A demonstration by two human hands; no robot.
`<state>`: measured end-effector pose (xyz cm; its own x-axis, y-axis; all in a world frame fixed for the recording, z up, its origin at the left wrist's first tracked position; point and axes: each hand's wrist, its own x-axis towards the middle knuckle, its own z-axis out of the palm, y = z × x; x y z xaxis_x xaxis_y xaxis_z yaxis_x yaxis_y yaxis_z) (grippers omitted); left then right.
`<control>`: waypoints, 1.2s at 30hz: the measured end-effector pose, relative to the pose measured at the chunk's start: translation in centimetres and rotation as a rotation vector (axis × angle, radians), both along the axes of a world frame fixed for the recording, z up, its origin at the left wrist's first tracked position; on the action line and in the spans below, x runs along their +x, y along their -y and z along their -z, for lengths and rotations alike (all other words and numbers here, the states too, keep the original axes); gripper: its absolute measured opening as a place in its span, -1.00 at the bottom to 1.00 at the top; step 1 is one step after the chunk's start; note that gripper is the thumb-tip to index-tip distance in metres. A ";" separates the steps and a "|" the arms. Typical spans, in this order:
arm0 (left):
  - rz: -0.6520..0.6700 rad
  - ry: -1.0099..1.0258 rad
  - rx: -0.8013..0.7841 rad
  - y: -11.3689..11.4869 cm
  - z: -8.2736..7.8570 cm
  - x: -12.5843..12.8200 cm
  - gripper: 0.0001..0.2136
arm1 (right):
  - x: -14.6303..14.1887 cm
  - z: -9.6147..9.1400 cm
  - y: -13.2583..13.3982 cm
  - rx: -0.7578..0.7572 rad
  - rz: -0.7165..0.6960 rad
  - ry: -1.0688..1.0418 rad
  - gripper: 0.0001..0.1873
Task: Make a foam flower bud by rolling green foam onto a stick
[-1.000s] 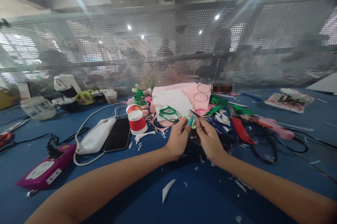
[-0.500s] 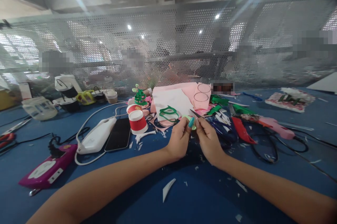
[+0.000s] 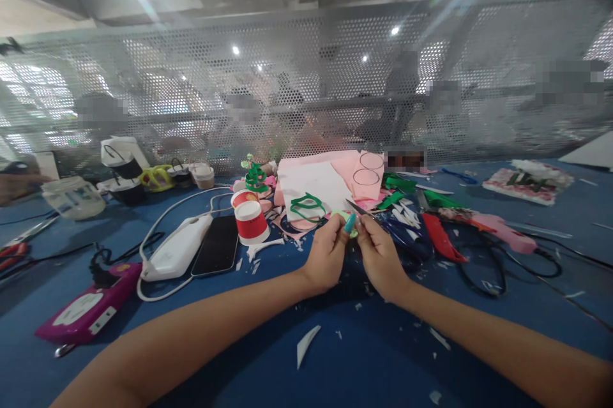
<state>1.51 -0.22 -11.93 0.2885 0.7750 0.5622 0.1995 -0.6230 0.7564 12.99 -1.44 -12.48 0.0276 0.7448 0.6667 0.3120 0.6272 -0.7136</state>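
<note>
My left hand [image 3: 326,253] is closed in a pinch on a small light-green scrap [image 3: 345,214] held above the blue table [image 3: 268,357]. My right hand [image 3: 380,256] grips a pair of scissors [image 3: 359,209] whose dark blades point up and left at the scrap. The two hands nearly touch at the table's middle. Just behind them lie a green loop of ribbon [image 3: 306,205] on white paper [image 3: 313,184] and pink sheets [image 3: 345,168].
A red-and-white paper cup [image 3: 249,221], a black phone [image 3: 216,245], a white power bank [image 3: 176,248] with cable and a magenta device [image 3: 86,309] lie left. Right are a red cutter [image 3: 440,237], a pink glue gun [image 3: 498,229] and black cords. Another person's hand [image 3: 19,181] shows far left.
My hands have hardly moved, only shifting slightly. Another person's hand has come into view at the far left edge, casting a shadow on the table.
</note>
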 end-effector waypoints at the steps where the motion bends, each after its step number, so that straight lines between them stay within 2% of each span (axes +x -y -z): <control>1: -0.025 -0.020 0.027 0.0 -0.1 0.0 -0.78 | 0.2 -0.2 0.0 0.010 0.007 0.020 -0.73; 6: -0.171 -0.199 0.179 0.1 -0.3 0.0 -0.83 | 1.3 -1.1 0.0 0.114 0.165 0.183 -0.79; 12: -0.249 -0.191 0.190 0.0 -0.3 0.2 -0.81 | 1.3 -1.0 -0.2 0.135 0.127 0.359 -0.75; 22: -0.265 -0.215 0.223 -0.2 0.0 0.1 -0.80 | 1.2 -0.8 -0.4 0.128 0.094 0.362 -0.77; 28: -0.241 -0.076 0.093 -0.5 0.1 0.1 -0.78 | 0.8 -1.1 -0.2 0.129 0.077 0.259 -0.75; 33: -0.147 -0.097 0.055 -0.6 0.0 0.2 -0.76 | 0.6 -1.0 0.0 0.100 0.043 0.195 -0.76; 36: -0.150 -0.090 0.047 -0.6 -0.1 0.2 -0.76 | 0.5 -0.9 0.0 0.085 0.039 0.188 -0.77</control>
<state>1.68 0.40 -11.86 0.2221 0.7867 0.5760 0.3582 -0.6153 0.7022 13.49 -1.42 -11.58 -0.0756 0.6862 0.7235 0.4599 0.6678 -0.5853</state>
